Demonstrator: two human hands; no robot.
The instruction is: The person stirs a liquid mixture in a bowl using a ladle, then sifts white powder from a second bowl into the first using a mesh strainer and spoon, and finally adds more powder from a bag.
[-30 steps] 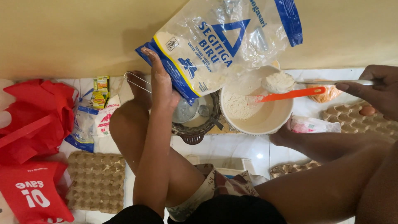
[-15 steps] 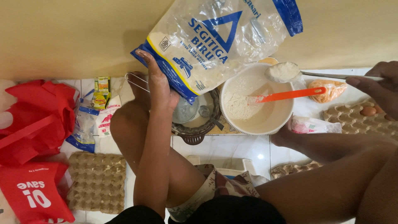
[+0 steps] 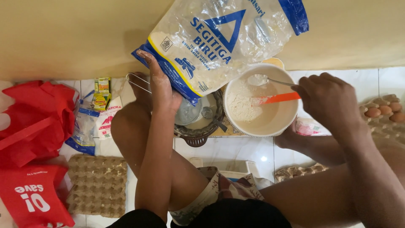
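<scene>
The left hand (image 3: 162,90) has its grip closed on the lower corner of a clear-and-blue flour bag (image 3: 219,42), holding it tilted above the floor near the wall. The right hand (image 3: 329,101) pinches a metal spoon (image 3: 263,80) heaped with flour over a white bowl (image 3: 261,101) standing on the tiled floor (image 3: 236,150) by the wall; an orange spatula (image 3: 278,99) lies inside it. A metal pan (image 3: 198,122) touches the bowl's left side. Empty egg trays (image 3: 97,185) and red bags (image 3: 33,122) lie toward the floor's left edge; eggs (image 3: 384,112) sit at the right edge.
</scene>
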